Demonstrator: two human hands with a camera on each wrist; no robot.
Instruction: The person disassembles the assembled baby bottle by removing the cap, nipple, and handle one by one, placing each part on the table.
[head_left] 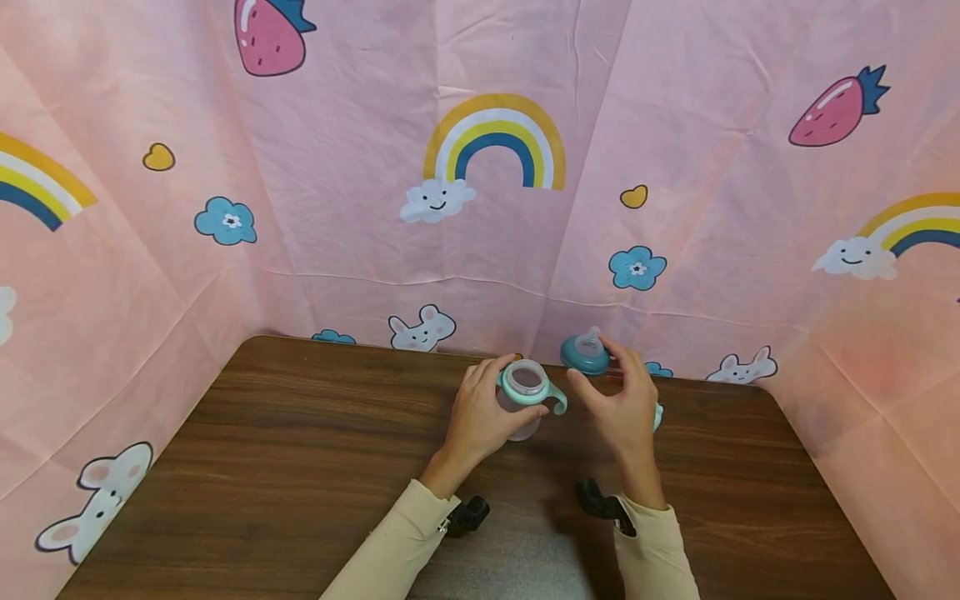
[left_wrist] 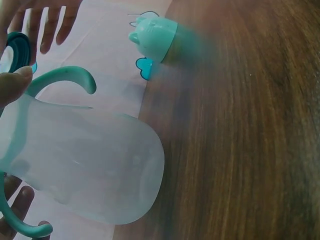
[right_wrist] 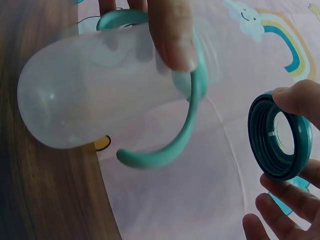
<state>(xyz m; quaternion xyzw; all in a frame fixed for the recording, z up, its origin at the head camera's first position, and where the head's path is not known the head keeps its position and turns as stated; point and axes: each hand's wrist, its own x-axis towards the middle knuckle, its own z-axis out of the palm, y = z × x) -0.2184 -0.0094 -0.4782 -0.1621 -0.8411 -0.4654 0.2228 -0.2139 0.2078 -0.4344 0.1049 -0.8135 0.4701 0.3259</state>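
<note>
A creased pink fabric backdrop (head_left: 352, 183), printed with striped rainbows (head_left: 495, 121) and pink strawberries (head_left: 270, 40), hangs behind and beside a dark brown wood-grain tabletop (head_left: 285, 467)

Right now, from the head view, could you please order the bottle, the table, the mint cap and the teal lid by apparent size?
Largest to smallest:
1. Table
2. Bottle
3. Teal lid
Not ranked: mint cap; only a sliver shows past the right hand.
</note>
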